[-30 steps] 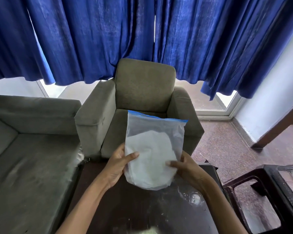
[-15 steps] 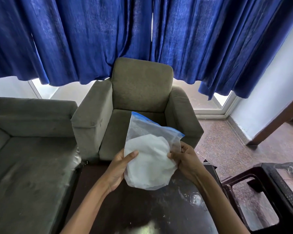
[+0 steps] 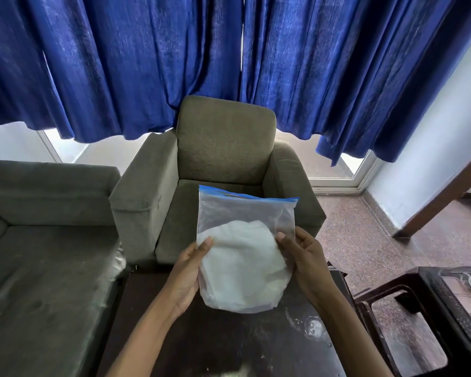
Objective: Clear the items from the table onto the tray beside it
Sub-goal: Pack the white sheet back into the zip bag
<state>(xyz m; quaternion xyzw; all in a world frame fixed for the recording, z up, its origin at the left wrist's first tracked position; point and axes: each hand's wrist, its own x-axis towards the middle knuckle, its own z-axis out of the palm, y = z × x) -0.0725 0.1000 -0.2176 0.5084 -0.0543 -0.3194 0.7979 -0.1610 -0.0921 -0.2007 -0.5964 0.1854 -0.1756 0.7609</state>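
Observation:
A clear zip bag (image 3: 244, 257) with a blue seal strip and white contents stands upright above the dark table (image 3: 229, 346). My left hand (image 3: 186, 276) grips its left edge, thumb on the front. On the bag's right edge my right hand (image 3: 305, 259) holds it the same way. Both hands keep the bag lifted off the table top. At the far right edge, on a dark stand, lies the tray (image 3: 457, 292) with a few items in it, mostly cut off by the frame.
A grey armchair (image 3: 223, 164) stands just beyond the table, and a grey sofa (image 3: 44, 248) runs along the left. Blue curtains (image 3: 229, 55) hang behind. A dark plastic stool (image 3: 403, 322) sits between table and tray. Speckled floor lies to the right.
The bag's top had folded forward half a second ago; now it stands straight and flat again. My right hand has shifted slightly up the bag's right edge.

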